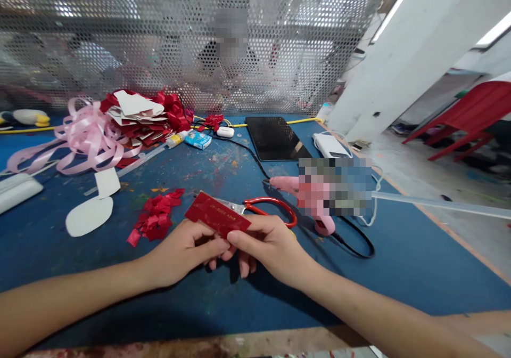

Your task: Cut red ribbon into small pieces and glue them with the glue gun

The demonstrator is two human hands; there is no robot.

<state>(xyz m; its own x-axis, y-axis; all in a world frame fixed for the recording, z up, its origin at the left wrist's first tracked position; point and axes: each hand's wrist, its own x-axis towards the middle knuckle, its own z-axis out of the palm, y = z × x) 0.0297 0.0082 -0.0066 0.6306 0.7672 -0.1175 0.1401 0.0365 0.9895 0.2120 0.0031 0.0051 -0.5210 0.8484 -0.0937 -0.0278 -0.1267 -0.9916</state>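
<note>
Both my hands meet over the blue table (399, 251) and pinch a flat red paper strip (215, 215). My left hand (183, 251) grips the strip's near edge from the left with its fingers closed. My right hand (267, 246) holds the strip's right end between thumb and fingers. Red-handled scissors (271, 206) lie just behind my right hand. A heap of red paper scraps (155, 220) lies to the left of the strip.
A pink glue gun (315, 198) with a black cord and a clear glue stick (439, 204) lies to the right. Pink ribbon (85, 137), a pile of red and white cut pieces (139, 115), white paper shapes (90, 214), a black tablet (275, 138) and a perforated metal screen (179, 38) stand further back.
</note>
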